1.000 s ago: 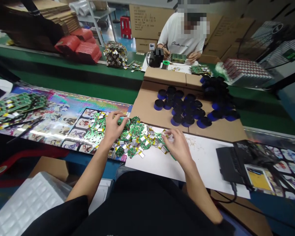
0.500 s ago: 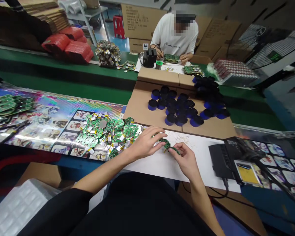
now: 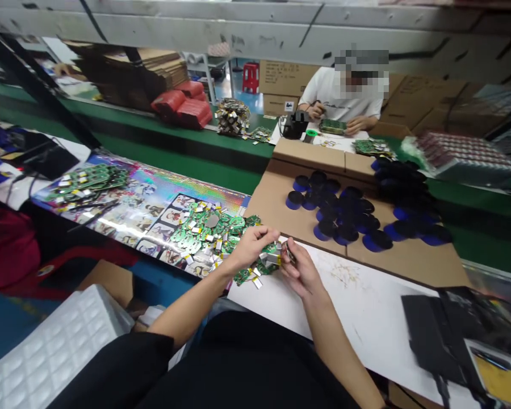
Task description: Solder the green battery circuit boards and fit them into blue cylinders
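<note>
At the right edge of a heap of green circuit boards [image 3: 196, 230] with small silver batteries, my two hands are close together. My right hand [image 3: 304, 270] is closed around a small circuit board [image 3: 290, 253], seen nearly edge-on between thumb and fingers. Just left of those fingers is a silver battery [image 3: 273, 259] with a yellow end; whether it is joined to that board I cannot tell. My left hand [image 3: 255, 245] is closed, thumb against curled fingers, above the heap's right side. What its fingertips hold, if anything, is hidden.
Black-and-blue round cases [image 3: 344, 213] stand on a cardboard sheet [image 3: 276, 182] ahead. White paper [image 3: 323, 301] bears thin scraps; a black device [image 3: 430, 329] lies right. More boards [image 3: 89, 182] are stacked left. Across the bench, a person [image 3: 344, 102] handles a board panel [image 3: 333, 126].
The view has swung left. My hands have moved left to the heap's edge. The green boards once stretched between both hands no longer show there; a small board is in my right hand.
</note>
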